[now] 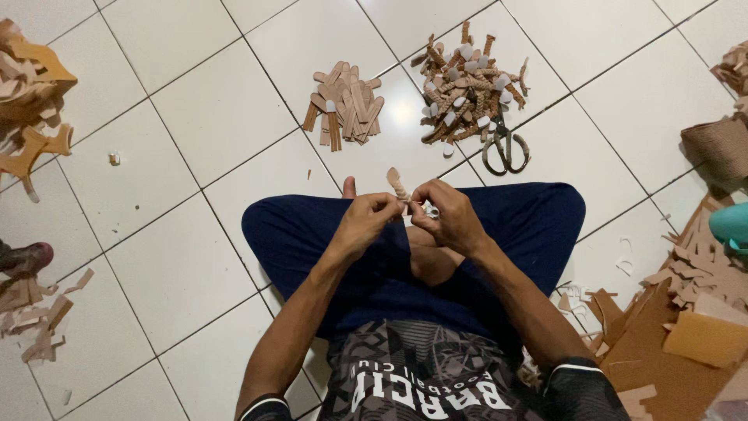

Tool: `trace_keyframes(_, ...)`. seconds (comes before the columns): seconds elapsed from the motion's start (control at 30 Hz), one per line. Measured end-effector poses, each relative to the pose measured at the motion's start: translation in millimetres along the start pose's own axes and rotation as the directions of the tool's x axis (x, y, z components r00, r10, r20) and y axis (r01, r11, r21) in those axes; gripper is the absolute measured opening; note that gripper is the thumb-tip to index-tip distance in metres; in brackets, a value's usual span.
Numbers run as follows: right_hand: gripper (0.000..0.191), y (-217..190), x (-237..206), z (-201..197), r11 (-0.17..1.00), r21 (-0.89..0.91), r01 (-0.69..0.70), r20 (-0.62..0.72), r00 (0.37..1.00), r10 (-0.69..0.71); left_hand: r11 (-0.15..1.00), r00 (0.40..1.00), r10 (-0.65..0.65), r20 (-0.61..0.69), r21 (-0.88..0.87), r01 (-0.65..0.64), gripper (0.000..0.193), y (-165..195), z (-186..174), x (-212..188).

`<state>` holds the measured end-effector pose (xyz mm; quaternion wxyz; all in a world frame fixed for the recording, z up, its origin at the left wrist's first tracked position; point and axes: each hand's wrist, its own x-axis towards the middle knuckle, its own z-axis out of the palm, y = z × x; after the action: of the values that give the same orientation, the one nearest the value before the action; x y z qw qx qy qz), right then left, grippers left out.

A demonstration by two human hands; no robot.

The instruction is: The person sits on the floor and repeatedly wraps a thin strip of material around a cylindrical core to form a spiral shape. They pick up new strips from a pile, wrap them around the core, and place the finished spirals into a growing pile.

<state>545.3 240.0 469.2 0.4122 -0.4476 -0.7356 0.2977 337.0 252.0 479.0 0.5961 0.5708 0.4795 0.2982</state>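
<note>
Braided tan strip [398, 185] sits pinched between both hands above the person's lap, its free rounded end pointing up and slightly to the left, away from the body. Its long axis runs nearly upright in the view, from the fingertips toward the piles on the floor ahead. The lower end is buried where the fingers meet, so the exact grip point is hidden. The left hand [366, 221] closes on the strip from the left, thumb raised and fingers curled in; the right hand [449, 216] closes on it from the right, knuckles up, fingertips pressed against those of the left. Both hands touch the strip, and neither is clearly nearer; the strip rises from the seam between them, leaning a little over the left hand's side.

The person sits cross-legged in dark blue trousers [312, 226] on a white tiled floor [195, 101]. Straight ahead, well apart from the hands, lies a pile of flat tan strips [344, 105], and just to its right a larger pile of finished braided pieces [467, 86] with pale tips. A pair of scissors [505, 148] lies at the near edge of that second pile, closer to the right hand than to the left. Cut tan offcuts [31, 86] lie heaped at far left, more scraps [39, 316] near the left knee, and sheets of brown material [678, 327] with trimmings crowd the right side
</note>
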Motion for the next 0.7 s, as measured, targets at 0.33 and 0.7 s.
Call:
trace_keyframes(0.33, 0.018, -6.4, -0.7, 14.3, 0.863, 0.353, -0.362, -0.064, 0.911, 0.408, 0.829, 0.930, 0.089, -0.357, -0.490, -0.268, 0.023, -33.4, 52.1, -1.9)
trace_keyframes(0.7, 0.022, -7.0, -2.3, 9.6, 0.869, 0.359, -0.339, -0.027, 0.927, 0.373, 0.858, 0.942, 0.044, -0.333, -0.470, -0.207, 0.024, -17.3, 48.9, -9.8)
